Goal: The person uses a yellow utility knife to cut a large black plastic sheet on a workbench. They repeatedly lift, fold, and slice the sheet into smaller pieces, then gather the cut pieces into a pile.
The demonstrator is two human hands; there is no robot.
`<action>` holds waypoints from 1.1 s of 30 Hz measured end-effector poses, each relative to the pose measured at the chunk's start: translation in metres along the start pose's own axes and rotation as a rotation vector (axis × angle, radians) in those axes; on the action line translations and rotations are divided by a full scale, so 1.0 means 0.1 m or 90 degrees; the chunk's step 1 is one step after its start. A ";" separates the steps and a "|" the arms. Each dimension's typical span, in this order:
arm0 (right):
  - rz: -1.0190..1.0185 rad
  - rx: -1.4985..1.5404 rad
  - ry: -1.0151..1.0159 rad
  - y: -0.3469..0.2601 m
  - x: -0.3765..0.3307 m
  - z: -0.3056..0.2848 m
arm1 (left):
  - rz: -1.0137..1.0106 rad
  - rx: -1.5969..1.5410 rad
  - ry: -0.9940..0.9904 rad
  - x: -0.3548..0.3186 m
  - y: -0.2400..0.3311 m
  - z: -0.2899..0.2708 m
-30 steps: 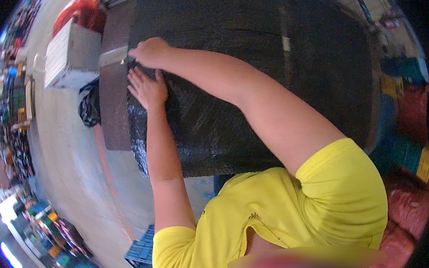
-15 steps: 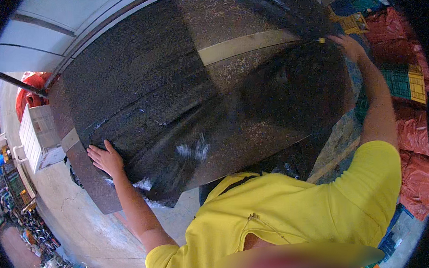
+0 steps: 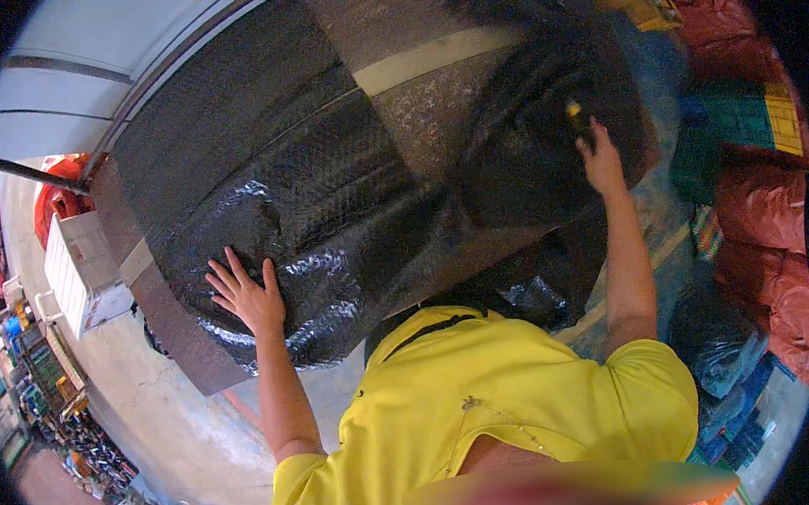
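Note:
Black plastic sheeting (image 3: 326, 183) lies wrinkled over a large brown table (image 3: 188, 354), glossy along its near left part. My left hand (image 3: 251, 294) rests flat on the sheet near its left edge, fingers spread. Over the sheet's right part, my right hand (image 3: 605, 161) is closed around a small dark tool with a yellow end (image 3: 574, 110). Motion blur and the dark sheet hide the tool's exact kind. Between the two sheet parts, bare brown tabletop shows, crossed by a pale strip (image 3: 439, 59).
A white box (image 3: 81, 263) and a red bundle (image 3: 63, 199) stand beyond the table's left end. Red sacks (image 3: 759, 221), green and yellow crates (image 3: 748, 120) and a clear plastic bag (image 3: 726, 353) line the right side. White panels (image 3: 86, 50) border the far left.
My right hand has moved from the far right edge leftward and nearer to me with the tool. My left hand has slid slightly right, and the sheet under it has bunched.

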State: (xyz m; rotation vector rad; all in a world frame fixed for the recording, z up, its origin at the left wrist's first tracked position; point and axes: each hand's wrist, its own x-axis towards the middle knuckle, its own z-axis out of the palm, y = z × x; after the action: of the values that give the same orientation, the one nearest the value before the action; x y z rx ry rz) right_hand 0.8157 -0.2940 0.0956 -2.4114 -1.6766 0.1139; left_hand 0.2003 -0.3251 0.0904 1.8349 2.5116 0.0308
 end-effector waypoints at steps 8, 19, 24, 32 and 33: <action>0.093 0.133 -0.171 -0.04 -1.10 -0.59 | 0.051 -0.037 -0.036 -0.12 -0.32 -0.28; 0.113 0.250 -0.132 -0.56 -0.28 -0.82 | 0.623 -0.341 0.049 0.42 3.27 -0.20; -0.451 -0.015 -0.069 -1.38 0.86 -0.66 | 0.534 -0.008 0.035 0.27 3.13 0.10; -0.709 -0.016 -0.189 -1.28 1.79 -0.19 | 0.488 0.017 0.018 0.09 3.05 0.04; -0.675 -0.078 -0.227 -0.92 1.89 -0.27 | 0.482 0.017 0.029 0.10 3.05 0.03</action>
State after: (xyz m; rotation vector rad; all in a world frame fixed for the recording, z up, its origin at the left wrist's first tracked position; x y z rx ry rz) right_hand 0.8025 -0.0894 0.1509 -1.3038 -2.9296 0.2798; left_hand 0.4879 -0.2231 0.0976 2.6846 1.6877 0.0561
